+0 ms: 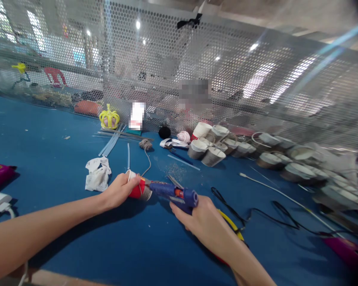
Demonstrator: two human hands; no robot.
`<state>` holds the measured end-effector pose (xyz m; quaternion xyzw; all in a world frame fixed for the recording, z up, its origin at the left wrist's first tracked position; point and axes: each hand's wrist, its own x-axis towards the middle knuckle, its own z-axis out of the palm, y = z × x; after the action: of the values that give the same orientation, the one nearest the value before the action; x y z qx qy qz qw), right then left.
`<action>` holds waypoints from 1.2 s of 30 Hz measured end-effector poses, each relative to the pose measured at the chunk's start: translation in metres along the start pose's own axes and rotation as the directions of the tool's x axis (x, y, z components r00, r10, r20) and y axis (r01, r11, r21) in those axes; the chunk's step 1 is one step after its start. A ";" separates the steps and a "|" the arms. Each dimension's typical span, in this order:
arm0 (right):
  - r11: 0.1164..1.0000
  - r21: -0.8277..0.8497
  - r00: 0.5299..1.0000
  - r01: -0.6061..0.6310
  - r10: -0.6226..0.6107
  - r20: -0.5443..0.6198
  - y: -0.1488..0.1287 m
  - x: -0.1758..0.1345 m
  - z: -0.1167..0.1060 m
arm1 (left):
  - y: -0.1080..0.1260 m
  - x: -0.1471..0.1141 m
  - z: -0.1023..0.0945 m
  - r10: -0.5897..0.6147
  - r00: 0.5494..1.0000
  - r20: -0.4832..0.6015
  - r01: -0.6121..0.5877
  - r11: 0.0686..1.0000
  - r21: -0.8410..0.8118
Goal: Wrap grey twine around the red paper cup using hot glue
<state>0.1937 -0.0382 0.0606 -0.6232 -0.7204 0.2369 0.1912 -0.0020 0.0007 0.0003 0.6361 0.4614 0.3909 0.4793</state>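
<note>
Behind the desk (128, 254) stands a perforated screen (155, 51); round grey pots (213, 158) crowd the right. Over the desk, left fingers (133, 182) close round a red cup (135, 192), right fingers (180, 214) round a glue gun (167, 190).

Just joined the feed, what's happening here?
A person's left hand holds a red cup partly wrapped in grey cord. The right hand grips a blue glue gun, its nozzle at the cup. Cord runs from a small ball on the blue table to the cup. Other cups sit in a cluster toward the right.
</note>
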 end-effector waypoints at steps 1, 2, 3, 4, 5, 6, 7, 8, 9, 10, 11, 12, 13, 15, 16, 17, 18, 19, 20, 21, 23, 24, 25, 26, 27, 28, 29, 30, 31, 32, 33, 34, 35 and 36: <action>1.000 -0.002 1.000 0.009 -0.009 -0.005 0.000 0.000 0.000 | 0.000 0.000 0.000 -0.003 1.000 0.005 0.003 1.000 -0.022; 1.000 -0.006 1.000 0.020 -0.020 -0.010 0.000 0.000 0.000 | 0.000 0.000 0.000 -0.005 1.000 0.008 0.005 0.999 -0.038; 0.999 -0.014 0.999 0.030 -0.031 -0.016 0.000 0.000 0.000 | 0.000 0.000 0.000 -0.006 1.000 0.009 0.007 0.999 -0.048; 0.999 -0.024 0.999 0.043 -0.043 -0.019 0.000 -0.001 0.000 | 0.000 0.000 0.000 -0.007 1.000 0.007 0.008 0.999 -0.053; 0.998 -0.034 0.998 0.057 -0.058 -0.023 0.000 -0.001 0.000 | -0.001 0.000 0.000 -0.009 1.000 0.003 0.009 0.998 -0.055; 0.997 -0.043 0.997 0.070 -0.071 -0.025 0.000 -0.001 -0.001 | -0.001 0.000 0.000 -0.013 1.000 -0.003 0.013 0.999 -0.053; 0.995 -0.050 0.996 0.081 -0.082 -0.023 -0.001 -0.002 -0.001 | -0.001 0.000 0.000 -0.017 1.000 -0.008 0.017 0.999 -0.049; 0.994 -0.054 0.996 0.092 -0.093 -0.018 -0.001 -0.002 -0.002 | -0.001 0.000 0.000 -0.021 1.000 -0.010 0.021 0.999 -0.046; 0.993 -0.056 0.995 0.101 -0.102 -0.014 -0.001 -0.003 -0.002 | 0.000 0.000 -0.001 -0.026 1.000 -0.007 0.025 0.999 -0.045; 0.992 -0.058 0.994 0.111 -0.112 -0.006 -0.002 -0.003 -0.002 | 0.000 0.000 -0.001 -0.030 1.000 -0.002 0.030 0.998 -0.047; 0.991 -0.059 0.993 0.121 -0.121 0.004 -0.002 -0.004 -0.003 | 0.001 0.000 -0.001 -0.035 0.999 0.006 0.035 0.998 -0.051; 0.990 -0.060 0.991 0.130 -0.129 0.015 -0.002 -0.004 -0.003 | 0.001 0.000 -0.001 -0.039 0.999 0.014 0.040 0.997 -0.060; 0.989 -0.061 0.990 0.138 -0.137 0.022 -0.003 -0.004 -0.004 | 0.002 0.000 -0.001 -0.042 0.999 0.019 0.043 0.997 -0.070; 0.986 -0.064 0.988 0.153 -0.152 0.028 -0.004 -0.004 -0.004 | 0.003 0.000 -0.001 -0.052 0.998 0.028 0.054 0.994 -0.094; 0.985 -0.066 0.987 0.161 -0.160 0.028 -0.004 -0.004 -0.004 | 0.003 0.000 -0.001 -0.058 0.998 0.030 0.061 0.992 -0.108; 0.983 -0.070 0.986 0.169 -0.167 0.024 -0.005 -0.004 -0.005 | 0.003 0.000 -0.001 -0.065 0.997 0.029 0.068 0.990 -0.121; 0.982 -0.072 0.984 0.175 -0.174 0.021 -0.005 -0.004 -0.005 | 0.003 0.000 -0.001 -0.073 0.997 0.026 0.076 0.988 -0.132; 0.981 -0.073 0.984 0.180 -0.179 0.018 -0.005 -0.005 -0.005 | 0.002 0.000 -0.001 -0.081 0.996 0.024 0.084 0.987 -0.140; 0.980 -0.072 0.983 0.183 -0.182 0.018 -0.006 -0.005 -0.005 | 0.002 0.000 -0.001 -0.086 0.996 0.018 0.087 0.986 -0.143; 0.980 -0.071 0.982 0.186 -0.186 0.020 -0.006 -0.005 -0.005 | 0.002 0.000 -0.001 -0.085 0.996 0.013 0.086 0.986 -0.143; 0.978 -0.071 0.981 0.195 -0.193 0.027 -0.006 -0.006 -0.005 | 0.001 0.000 -0.001 -0.077 0.997 0.013 0.078 0.988 -0.136; 0.978 -0.071 0.980 0.197 -0.195 0.033 -0.007 -0.006 -0.005 | 0.001 0.000 -0.001 -0.074 0.997 0.012 0.075 0.989 -0.127; 0.978 -0.070 0.980 0.198 -0.196 0.037 -0.007 -0.007 -0.005 | 0.001 0.000 -0.001 -0.074 0.997 0.009 0.074 0.990 -0.116; 0.978 -0.068 0.980 0.195 -0.193 0.039 -0.007 -0.007 -0.005 | 0.001 0.000 -0.001 -0.075 0.997 0.007 0.076 0.992 -0.105; 0.980 -0.064 0.982 0.189 -0.187 0.042 -0.006 -0.006 -0.005 | 0.001 0.000 -0.001 -0.076 0.997 0.007 0.076 0.992 -0.097; 0.982 -0.058 0.983 0.179 -0.177 0.042 -0.006 -0.006 -0.005 | 0.001 0.000 -0.001 -0.074 0.997 0.009 0.074 0.993 -0.091; 0.985 -0.051 0.986 0.164 -0.162 0.035 -0.005 -0.006 -0.004 | 0.001 -0.001 0.000 -0.069 0.998 0.014 0.070 0.994 -0.085; 0.989 -0.045 0.990 0.143 -0.141 0.028 -0.004 -0.005 -0.004 | 0.001 -0.001 0.000 -0.061 0.998 0.015 0.062 0.995 -0.075; 0.993 -0.040 0.993 0.114 -0.114 0.022 -0.003 -0.004 -0.004 | 0.000 -0.001 0.000 -0.050 0.999 0.012 0.050 0.997 -0.057; 0.996 -0.034 0.996 0.083 -0.082 0.017 -0.002 -0.004 -0.003 | 0.000 -0.001 0.000 -0.037 0.999 0.005 0.037 0.999 -0.031; 0.998 -0.029 0.999 0.052 -0.051 0.014 -0.001 -0.003 -0.003 | 0.000 -0.001 -0.001 -0.022 1.000 -0.001 0.022 1.000 0.001; 0.999 -0.021 1.000 0.026 -0.026 0.013 0.000 -0.002 -0.002 | 0.000 -0.002 -0.001 -0.006 1.000 -0.005 0.006 0.999 0.032; 1.000 -0.011 1.000 0.009 -0.009 0.014 0.001 -0.002 -0.002 | 0.000 -0.002 -0.001 0.011 1.000 -0.005 -0.011 0.998 0.059; 1.000 -0.001 1.000 0.002 -0.002 0.011 0.002 -0.001 -0.001 | 0.000 -0.002 -0.001 0.026 1.000 -0.001 -0.026 0.997 0.078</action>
<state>0.1961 -0.0389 0.0606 -0.6214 -0.7221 0.2397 0.1870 -0.0033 -0.0011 0.0008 0.6600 0.4684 0.3792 0.4485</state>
